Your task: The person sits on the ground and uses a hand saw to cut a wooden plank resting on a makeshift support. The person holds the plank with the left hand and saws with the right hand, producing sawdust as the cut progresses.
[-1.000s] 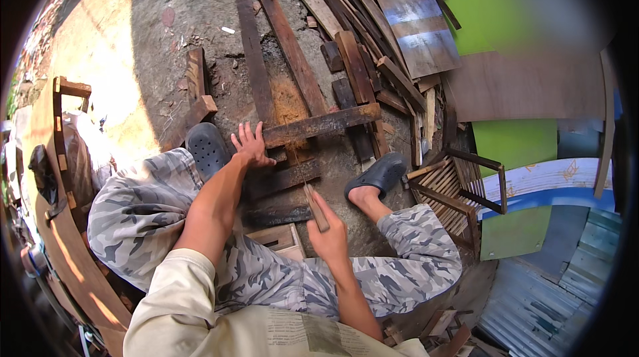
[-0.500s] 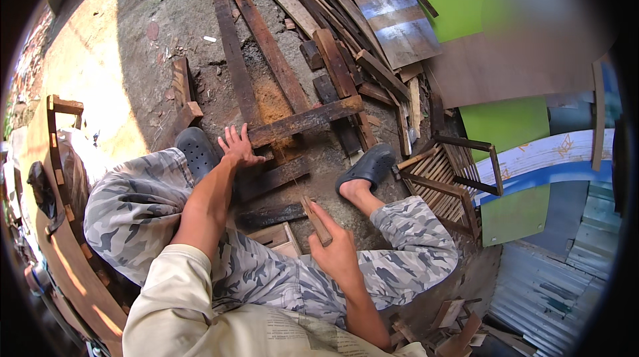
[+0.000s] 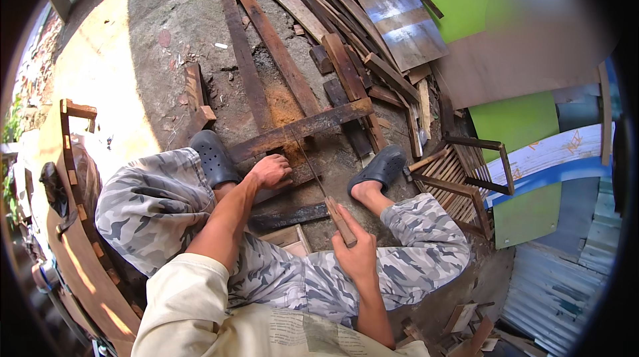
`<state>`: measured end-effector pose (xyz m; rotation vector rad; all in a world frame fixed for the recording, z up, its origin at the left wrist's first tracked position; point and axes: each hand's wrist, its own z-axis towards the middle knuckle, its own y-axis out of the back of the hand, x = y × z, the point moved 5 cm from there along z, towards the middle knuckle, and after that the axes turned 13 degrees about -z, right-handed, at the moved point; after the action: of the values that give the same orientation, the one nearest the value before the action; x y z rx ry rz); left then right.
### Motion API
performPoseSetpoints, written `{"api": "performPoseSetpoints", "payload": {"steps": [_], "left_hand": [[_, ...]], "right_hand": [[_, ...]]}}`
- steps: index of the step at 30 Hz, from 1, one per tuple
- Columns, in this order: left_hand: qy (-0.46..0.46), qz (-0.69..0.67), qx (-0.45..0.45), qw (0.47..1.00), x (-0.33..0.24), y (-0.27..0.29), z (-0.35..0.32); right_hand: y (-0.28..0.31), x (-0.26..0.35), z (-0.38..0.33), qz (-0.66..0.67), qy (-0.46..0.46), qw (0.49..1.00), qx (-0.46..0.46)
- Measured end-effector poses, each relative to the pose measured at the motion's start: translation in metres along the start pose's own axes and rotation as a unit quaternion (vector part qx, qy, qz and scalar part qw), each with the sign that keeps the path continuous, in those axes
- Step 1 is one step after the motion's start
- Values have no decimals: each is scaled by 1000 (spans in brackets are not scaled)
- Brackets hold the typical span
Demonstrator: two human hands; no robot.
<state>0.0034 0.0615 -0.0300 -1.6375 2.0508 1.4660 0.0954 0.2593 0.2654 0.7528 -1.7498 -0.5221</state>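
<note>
On the bare ground, the left hand (image 3: 269,172) presses the dark weathered wooden batten (image 3: 299,129) flat while the right hand (image 3: 356,250), clamped on the wooden-handled handsaw (image 3: 326,197), keeps strokes straight.

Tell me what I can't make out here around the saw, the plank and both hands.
- Saw blade, head view: too thin to show teeth or cut depth in the plank.
- Left hand: its palm covers the wood beneath it.
- Right hand: fingers hide part of the saw handle.
- Upper right: a blurred patch hides what is there.
</note>
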Motion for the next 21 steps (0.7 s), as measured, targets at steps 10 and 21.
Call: {"api": "performPoseSetpoints", "payload": {"steps": [10,21], "left_hand": [[399,-172,-297,850,53,18,-47],[433,-217,-174,857,68,14,-29]], "right_hand": [[-21,-14,5,18,-7,999,34],[-136,-51,105,26,-13,1000,1]]}}
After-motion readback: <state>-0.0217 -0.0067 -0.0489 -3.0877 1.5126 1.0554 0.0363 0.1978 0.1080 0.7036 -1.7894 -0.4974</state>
